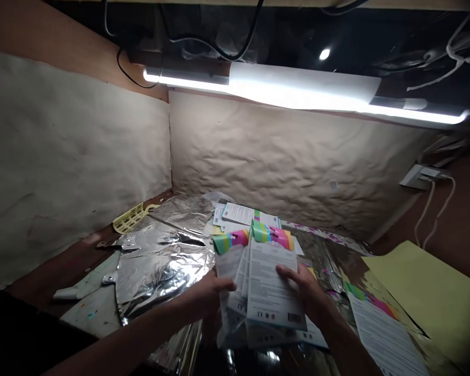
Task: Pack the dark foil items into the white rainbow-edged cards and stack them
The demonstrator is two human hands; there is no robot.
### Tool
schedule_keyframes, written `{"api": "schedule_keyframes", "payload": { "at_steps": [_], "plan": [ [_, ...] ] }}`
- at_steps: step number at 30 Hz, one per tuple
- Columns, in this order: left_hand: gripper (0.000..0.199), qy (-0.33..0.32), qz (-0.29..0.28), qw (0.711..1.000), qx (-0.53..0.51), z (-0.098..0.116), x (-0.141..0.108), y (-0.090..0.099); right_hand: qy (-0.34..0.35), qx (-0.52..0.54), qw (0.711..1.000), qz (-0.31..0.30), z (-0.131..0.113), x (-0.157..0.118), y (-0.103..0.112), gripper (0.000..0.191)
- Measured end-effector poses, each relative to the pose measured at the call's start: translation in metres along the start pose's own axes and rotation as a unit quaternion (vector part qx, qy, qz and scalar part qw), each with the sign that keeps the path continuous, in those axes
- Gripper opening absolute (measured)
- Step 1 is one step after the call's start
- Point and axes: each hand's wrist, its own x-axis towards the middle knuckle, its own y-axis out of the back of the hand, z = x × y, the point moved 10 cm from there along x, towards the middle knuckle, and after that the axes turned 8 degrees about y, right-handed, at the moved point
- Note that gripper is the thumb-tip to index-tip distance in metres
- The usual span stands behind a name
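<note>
My left hand (217,287) is closed on the left edge of a fanned bunch of CE-marked packaging cards (274,287), and my right hand (309,292) grips its right edge, thumb on the front card. The bunch sits between my hands. Beyond them lies a card pile (239,214); to their left, crinkled silver foil (172,261); to their right, a yellow sheet (431,287).

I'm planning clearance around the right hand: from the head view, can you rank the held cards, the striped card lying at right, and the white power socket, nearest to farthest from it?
1. Held cards: touching the right hand, on its left.
2. Striped card: lying to the hand's right.
3. White power socket: farthest, up at far right.
</note>
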Motion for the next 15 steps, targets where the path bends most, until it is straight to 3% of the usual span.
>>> {"api": "schedule_keyframes", "payload": {
  "at_steps": [3, 5, 10, 15],
  "plan": [
    [0.044, 0.072, 0.066, 0.992, -0.075, -0.035, 0.021, 0.007, -0.013, -0.054, 0.998, 0.033, 0.016, -0.022, 0.03, 0.045],
    [0.041, 0.089, 0.062, 0.988, -0.111, -0.043, 0.031, 0.004, -0.023, -0.036, 0.999, 0.024, 0.027, -0.028, 0.033, 0.046],
    [0.04, 0.036, 0.084, 0.99, -0.106, -0.035, 0.036, 0.008, -0.05, 0.037, 0.997, -0.039, 0.036, -0.029, 0.011, 0.047],
    [0.037, -0.018, 0.053, 0.998, -0.021, -0.022, 0.019, 0.007, -0.041, 0.063, 0.997, -0.007, 0.033, -0.027, 0.012, 0.051]
  ]
}}
